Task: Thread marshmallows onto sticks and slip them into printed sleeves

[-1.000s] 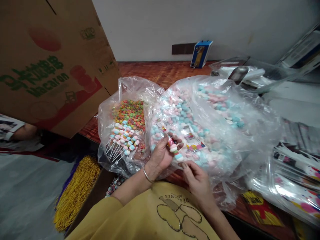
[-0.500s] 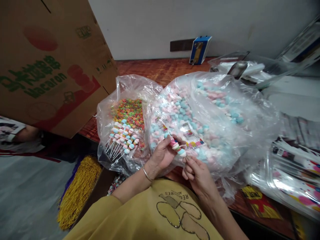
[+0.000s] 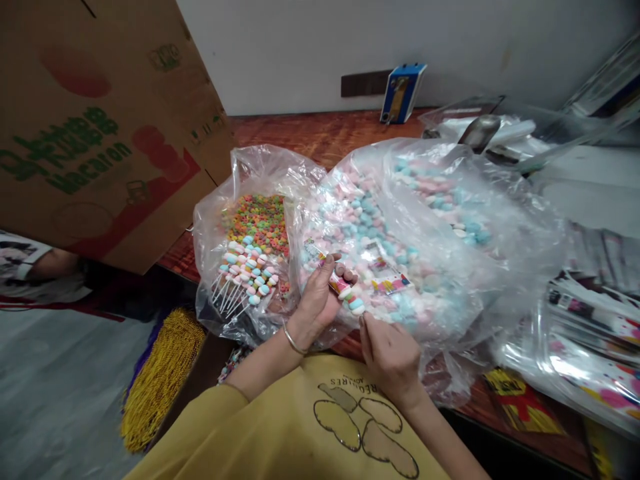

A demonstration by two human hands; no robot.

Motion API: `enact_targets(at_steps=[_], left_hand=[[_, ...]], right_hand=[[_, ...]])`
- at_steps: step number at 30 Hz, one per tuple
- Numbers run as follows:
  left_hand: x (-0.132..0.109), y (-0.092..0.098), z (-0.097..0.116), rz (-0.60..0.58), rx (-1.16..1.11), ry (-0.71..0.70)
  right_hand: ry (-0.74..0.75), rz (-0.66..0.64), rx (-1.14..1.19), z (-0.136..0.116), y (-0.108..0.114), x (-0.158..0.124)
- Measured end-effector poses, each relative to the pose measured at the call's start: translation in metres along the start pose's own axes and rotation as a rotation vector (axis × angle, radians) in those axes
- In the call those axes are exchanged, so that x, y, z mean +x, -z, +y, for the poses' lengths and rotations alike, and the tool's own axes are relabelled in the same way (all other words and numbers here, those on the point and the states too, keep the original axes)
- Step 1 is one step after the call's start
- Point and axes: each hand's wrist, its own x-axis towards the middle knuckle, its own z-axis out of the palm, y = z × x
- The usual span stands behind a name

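My left hand (image 3: 320,293) is closed round a small printed wrapper (image 3: 339,281), and a candy skewer (image 3: 353,303) of pastel pieces pokes out of its lower right end. Just beside the skewer's end, my right hand (image 3: 391,353) is pinched; its fingertips hide whether they grip the stick. Behind both hands spreads a large clear bag (image 3: 360,200) of pink, white and blue candies, with a flat printed packet (image 3: 385,270) lying on it. Left of my hands, several finished skewers (image 3: 247,270) lie beside colourful ring candies (image 3: 257,223) in another clear bag.
A big cardboard box (image 3: 100,133) stands at left, above a yellow fringed bundle (image 3: 163,380). A blue device (image 3: 403,93) stands by the wall. At right are printed wrappers (image 3: 590,353) and a metal scoop (image 3: 480,133).
My left hand has shifted slightly left with the wrapper and skewer. My right hand has turned, its back now more in view, and the skewer shows lower and further left.
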Motion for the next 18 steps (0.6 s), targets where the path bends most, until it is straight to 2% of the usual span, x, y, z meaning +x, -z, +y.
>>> enact_targets(at_steps=[1,2,6,7,9,11,14,16,18], left_hand=[[-0.002,0.0,-0.002,-0.006,0.003,0.004],[-0.003,0.0,-0.003,-0.023,0.007,0.011],[-0.007,0.004,-0.006,-0.133,0.008,0.078],[-0.006,0.006,-0.006,-0.148,0.001,0.092],[-0.004,0.009,-0.006,-0.14,-0.017,0.097],[-0.002,0.01,-0.003,-0.111,-0.033,0.075],[0.0,0.01,0.0,-0.086,-0.031,0.055],[0.0,0.009,0.002,-0.079,-0.024,0.077],[0.0,0.008,0.003,-0.072,-0.028,0.109]], right_hand=[[-0.018,-0.009,0.009,-0.001,0.0,0.001],[-0.101,-0.031,0.084,-0.002,0.0,0.002],[-0.737,-0.207,0.815,-0.008,0.0,0.011],[-0.855,-0.253,0.974,-0.01,0.0,0.013],[-0.951,-0.299,1.11,-0.012,0.001,0.014],[-0.879,-0.276,0.984,-0.011,0.003,0.011],[-0.567,-0.164,0.531,-0.006,0.005,0.001],[-0.403,-0.092,0.314,-0.002,0.007,-0.003],[-0.423,-0.107,0.33,0.0,0.008,-0.005]])
